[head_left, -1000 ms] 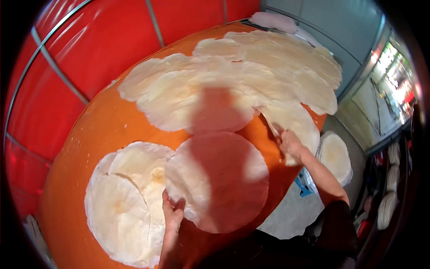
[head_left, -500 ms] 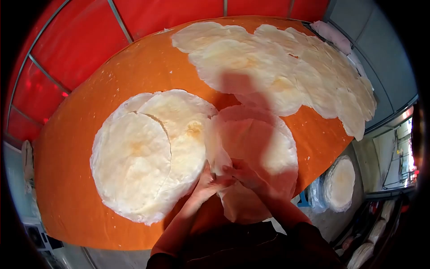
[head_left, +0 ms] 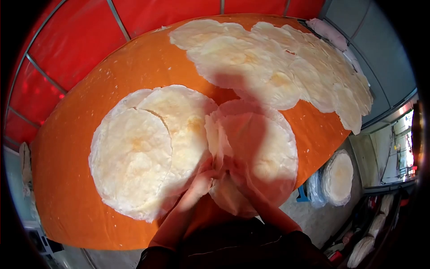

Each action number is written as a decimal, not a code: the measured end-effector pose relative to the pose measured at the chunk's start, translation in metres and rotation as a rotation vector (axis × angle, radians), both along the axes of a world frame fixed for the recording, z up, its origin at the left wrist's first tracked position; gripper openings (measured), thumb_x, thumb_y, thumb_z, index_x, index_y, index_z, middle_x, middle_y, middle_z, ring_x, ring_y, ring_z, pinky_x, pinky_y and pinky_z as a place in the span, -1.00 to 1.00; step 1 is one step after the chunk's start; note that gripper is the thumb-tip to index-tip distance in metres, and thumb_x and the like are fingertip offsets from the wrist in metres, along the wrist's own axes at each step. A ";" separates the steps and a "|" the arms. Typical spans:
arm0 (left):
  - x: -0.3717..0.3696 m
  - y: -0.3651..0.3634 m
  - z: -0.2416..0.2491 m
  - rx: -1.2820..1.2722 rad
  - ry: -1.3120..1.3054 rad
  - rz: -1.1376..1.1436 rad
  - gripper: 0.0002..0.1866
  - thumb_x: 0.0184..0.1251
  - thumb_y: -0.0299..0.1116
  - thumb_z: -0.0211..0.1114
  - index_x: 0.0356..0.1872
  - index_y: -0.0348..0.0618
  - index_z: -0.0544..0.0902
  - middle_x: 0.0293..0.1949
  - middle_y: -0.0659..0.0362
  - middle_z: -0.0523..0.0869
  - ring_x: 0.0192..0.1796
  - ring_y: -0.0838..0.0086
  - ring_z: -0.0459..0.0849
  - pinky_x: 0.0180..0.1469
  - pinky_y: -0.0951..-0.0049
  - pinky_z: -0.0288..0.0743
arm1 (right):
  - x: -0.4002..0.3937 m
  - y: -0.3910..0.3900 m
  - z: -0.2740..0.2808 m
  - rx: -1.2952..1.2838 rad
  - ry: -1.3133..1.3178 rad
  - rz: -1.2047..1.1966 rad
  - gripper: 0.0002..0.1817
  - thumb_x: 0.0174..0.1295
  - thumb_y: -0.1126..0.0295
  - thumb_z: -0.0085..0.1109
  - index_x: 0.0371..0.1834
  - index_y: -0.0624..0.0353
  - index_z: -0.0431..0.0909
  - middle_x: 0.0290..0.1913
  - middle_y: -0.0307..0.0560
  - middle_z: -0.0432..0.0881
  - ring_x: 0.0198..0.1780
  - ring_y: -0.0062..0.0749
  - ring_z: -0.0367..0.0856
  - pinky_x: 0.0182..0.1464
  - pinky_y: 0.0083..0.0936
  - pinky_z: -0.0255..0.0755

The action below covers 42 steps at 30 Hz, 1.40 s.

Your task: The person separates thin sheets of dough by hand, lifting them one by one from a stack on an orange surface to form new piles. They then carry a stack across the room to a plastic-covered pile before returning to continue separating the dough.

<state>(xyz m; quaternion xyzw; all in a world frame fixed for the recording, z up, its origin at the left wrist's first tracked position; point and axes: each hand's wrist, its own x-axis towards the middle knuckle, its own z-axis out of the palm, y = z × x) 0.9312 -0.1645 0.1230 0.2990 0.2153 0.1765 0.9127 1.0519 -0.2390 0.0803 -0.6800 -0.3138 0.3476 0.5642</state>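
A thin, pale round flatbread [head_left: 229, 198] is bunched between my hands near the table's front edge, its lower part hanging towards me. My left hand [head_left: 204, 180] is closed on its left side. My right hand [head_left: 236, 172] pinches it close beside the left one, fingertips partly hidden in shadow. Under and beyond my hands lies a round stack of flatbreads [head_left: 275, 157], half shaded. To the left, touching it, sits a wider stack [head_left: 130, 157] with one sheet overlapping another. Many more overlapping flatbreads [head_left: 277, 71] cover the far right of the table.
An orange cloth [head_left: 67, 179] with scattered crumbs covers the large table. Red panels [head_left: 170, 18] on a metal frame stand behind it. Below the right edge are a bagged round stack [head_left: 338, 178] and a blue object [head_left: 302, 193]. Several pale bundles [head_left: 360, 251] lie at lower right.
My hands have shifted slightly, the right one turning more upright. The held flatbread has been drawn up and gathered, and its hanging part sits higher. The view has tilted a little.
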 end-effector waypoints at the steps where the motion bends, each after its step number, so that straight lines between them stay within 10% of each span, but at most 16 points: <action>1: -0.001 -0.001 -0.013 0.283 0.078 0.021 -0.39 -0.05 -0.58 0.06 0.16 -0.28 0.22 -0.15 0.14 0.50 -0.11 0.41 0.52 -0.11 0.55 0.42 | 0.001 0.000 -0.003 -0.018 -0.201 -0.022 -0.71 0.25 0.28 -0.08 -0.53 0.23 0.45 -0.61 -0.32 0.45 -0.56 -0.55 0.40 -0.53 -0.57 0.32; 3: -0.005 -0.006 -0.040 0.845 0.239 0.061 -0.39 -0.03 -0.59 0.04 0.17 -0.30 0.21 -0.18 0.15 0.52 -0.12 0.42 0.53 -0.08 0.54 0.41 | 0.000 -0.005 0.012 -0.124 -0.190 0.053 -0.78 0.20 0.31 -0.06 -0.48 0.22 0.44 -0.52 -0.32 0.48 -0.49 -0.55 0.41 -0.47 -0.56 0.33; 9: -0.011 -0.006 -0.039 1.308 0.584 0.199 -0.48 -0.06 -0.60 0.14 0.06 -0.29 0.37 -0.21 0.10 0.55 -0.25 0.44 0.48 -0.24 0.49 0.37 | 0.037 -0.038 0.055 -0.193 0.003 0.178 -0.83 0.17 0.32 -0.03 -0.35 0.21 0.43 -0.41 -0.29 0.49 -0.41 -0.55 0.43 -0.39 -0.58 0.34; 12: -0.029 0.004 -0.042 0.392 0.427 0.171 -0.44 -0.04 -0.71 0.04 0.12 -0.25 0.35 -0.19 0.13 0.55 -0.26 0.45 0.48 -0.25 0.52 0.38 | 0.085 -0.079 0.082 -0.143 0.107 0.022 -0.82 0.16 0.32 -0.02 -0.28 0.20 0.43 -0.38 -0.27 0.50 -0.39 -0.54 0.44 -0.36 -0.60 0.34; 14: -0.026 0.002 -0.031 0.292 0.322 0.257 -0.41 -0.05 -0.79 -0.02 0.13 -0.26 0.35 -0.12 0.14 0.56 -0.18 0.49 0.53 -0.22 0.56 0.41 | 0.117 -0.103 0.103 -0.080 0.155 -0.112 -0.80 0.16 0.31 -0.01 -0.24 0.19 0.43 -0.35 -0.25 0.50 -0.37 -0.54 0.44 -0.34 -0.61 0.35; 20: -0.052 0.049 0.051 0.210 0.082 0.097 -0.45 -0.05 -0.72 0.14 0.10 -0.27 0.37 -0.18 0.03 0.63 -0.16 0.34 0.63 -0.10 0.39 0.52 | 0.187 -0.099 0.183 0.262 0.281 -0.284 -0.73 0.15 0.31 0.00 -0.12 0.18 0.42 -0.28 -0.21 0.50 -0.32 -0.53 0.47 -0.29 -0.64 0.36; 25: -0.195 0.104 0.123 0.512 0.412 0.517 -0.50 -0.15 -0.71 0.16 -0.02 -0.36 0.44 -0.15 0.03 0.61 -0.17 0.33 0.63 -0.10 0.37 0.54 | 0.140 0.012 0.222 0.415 0.450 -0.115 -0.65 0.14 0.30 0.02 -0.01 0.17 0.42 -0.21 -0.18 0.51 -0.27 -0.53 0.48 -0.24 -0.66 0.36; 26: -0.224 0.109 0.128 0.492 0.391 0.570 -0.42 -0.13 -0.72 0.13 0.09 -0.28 0.38 -0.10 0.03 0.59 -0.14 0.34 0.61 -0.07 0.38 0.53 | 0.113 0.035 0.206 0.242 -0.065 -0.248 -0.73 0.14 0.27 0.04 -0.16 0.18 0.46 -0.32 -0.22 0.54 -0.26 -0.52 0.48 -0.21 -0.56 0.38; 29: -0.307 0.128 0.092 0.633 0.821 0.653 -0.33 0.02 -0.64 0.10 0.25 -0.31 0.13 0.09 -0.04 0.42 0.10 0.25 0.45 0.09 0.39 0.40 | 0.002 0.082 0.133 0.108 -0.420 0.354 -0.68 0.20 0.23 -0.05 -0.05 0.15 0.40 -0.25 -0.25 0.51 -0.21 -0.56 0.47 -0.31 -0.58 0.38; 32: -0.348 0.122 0.022 1.313 1.589 0.753 -0.25 0.06 -0.45 0.24 0.26 -0.39 0.05 0.19 -0.13 0.27 0.23 0.14 0.28 0.20 0.28 0.24 | -0.092 0.101 0.067 0.625 -1.005 0.716 -0.64 0.25 0.20 -0.08 0.00 0.21 0.35 -0.25 -0.17 0.50 -0.31 -0.53 0.47 -0.39 -0.57 0.38; 34: -0.286 0.087 0.034 1.474 1.424 0.630 -0.19 0.08 -0.23 0.25 0.29 -0.32 0.03 0.27 -0.18 0.11 0.31 0.02 0.09 0.29 0.18 0.01 | -0.096 0.093 0.027 0.321 -0.908 0.847 -0.65 0.22 0.28 -0.05 0.02 0.20 0.32 -0.12 -0.13 0.48 -0.16 -0.41 0.47 -0.18 -0.44 0.36; 38: -0.196 0.039 0.033 1.736 1.354 -0.060 -0.17 0.08 0.07 0.17 0.32 -0.08 0.06 0.34 -0.13 -0.03 0.36 -0.09 -0.09 0.24 -0.25 -0.25 | 0.022 0.110 -0.020 -0.133 -1.590 0.400 -0.64 0.15 0.34 -0.08 0.02 0.21 0.30 -0.01 -0.03 0.42 -0.04 -0.27 0.40 -0.04 -0.35 0.27; 42: -0.194 0.031 0.013 1.679 1.400 -0.125 -0.14 -0.01 0.01 0.26 0.28 -0.22 0.14 0.34 -0.17 -0.05 0.38 -0.03 -0.11 0.28 -0.15 -0.29 | 0.170 0.097 -0.032 -0.399 -1.887 0.076 -0.62 0.09 0.41 -0.11 0.02 0.21 0.28 0.10 0.08 0.36 0.07 -0.14 0.33 0.11 -0.27 0.17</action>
